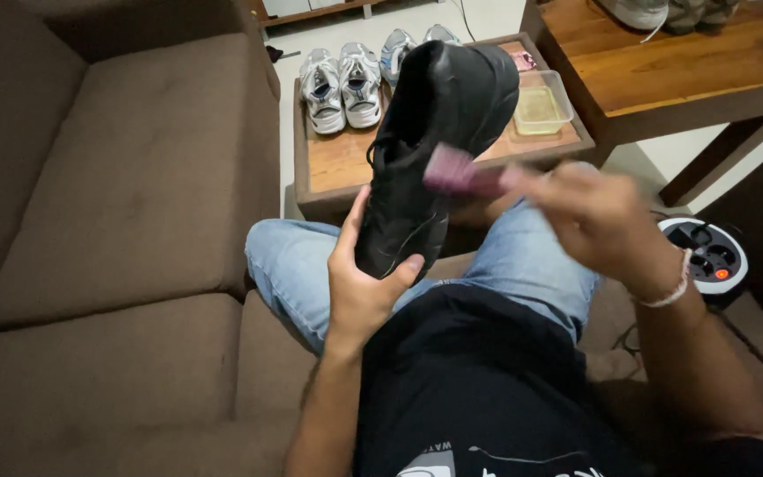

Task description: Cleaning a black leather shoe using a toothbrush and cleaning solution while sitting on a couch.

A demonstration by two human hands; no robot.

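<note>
My left hand (362, 281) grips a black shoe (434, 141) by its toe end, holding it up over my lap with the heel pointing away. My right hand (595, 212), blurred by motion, holds a small purple brush (457, 171) whose head rests against the side of the shoe. A white band circles my right wrist. My jeans-clad knees sit under both hands.
A low wooden table (339, 163) ahead carries two pairs of white sneakers (343, 87) and a clear plastic container (541, 104). A brown sofa (117, 221) fills the left. A second wooden table (682, 62) stands at the right, and a round white power strip (710, 254) lies on the floor.
</note>
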